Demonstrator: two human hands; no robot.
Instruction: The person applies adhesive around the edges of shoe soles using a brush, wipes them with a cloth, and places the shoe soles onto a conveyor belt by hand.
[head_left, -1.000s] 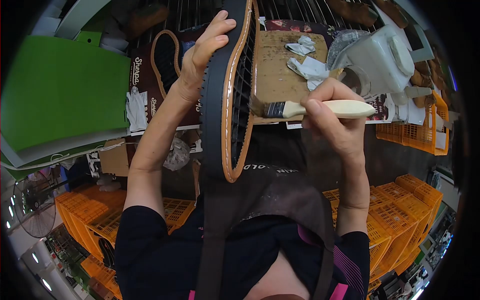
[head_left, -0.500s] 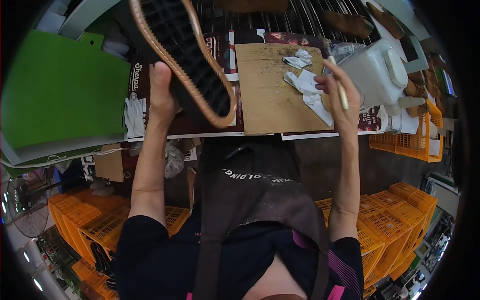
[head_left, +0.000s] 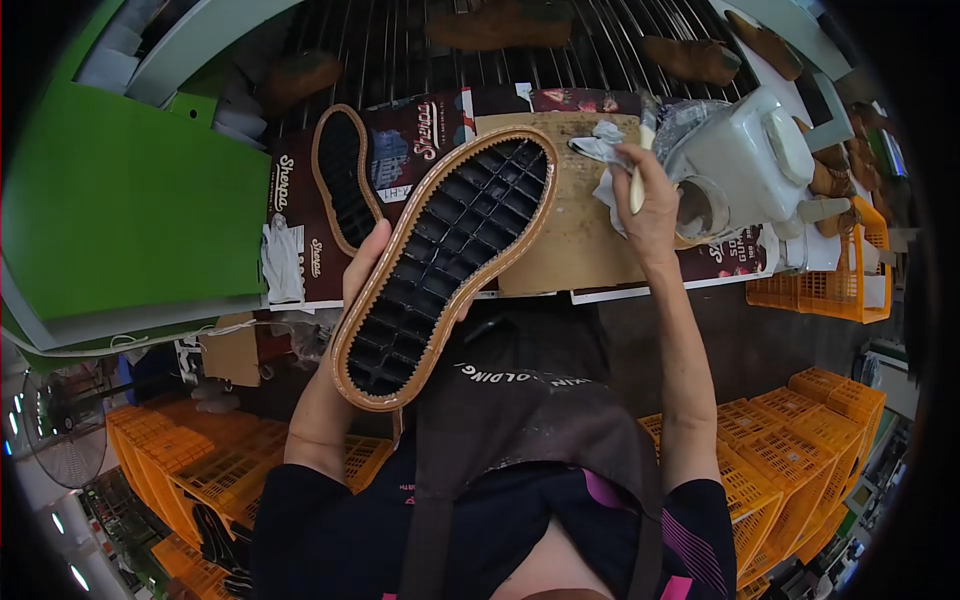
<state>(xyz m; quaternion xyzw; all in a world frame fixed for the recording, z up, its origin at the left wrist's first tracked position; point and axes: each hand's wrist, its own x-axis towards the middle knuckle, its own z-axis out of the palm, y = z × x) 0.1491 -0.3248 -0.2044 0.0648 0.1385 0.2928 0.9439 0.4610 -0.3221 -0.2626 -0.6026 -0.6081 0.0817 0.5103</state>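
Sole [head_left: 445, 265] is in the left hand [head_left: 366, 262], pinched edge to edge: thumb on one rim, fingers wrapped underneath. Gridded black side up, held diagonally over the worktop's near edge, wider end over the cardboard sheet [head_left: 570, 255]. Right hand [head_left: 654, 205] is curled around the brush [head_left: 638, 185], bristles pointing away from the person. Its fingertips are at the crumpled white paper [head_left: 600, 142]; can't tell if pinched. Second sole [head_left: 340, 175] lies left of the cardboard, white jug [head_left: 745, 150] to the right.
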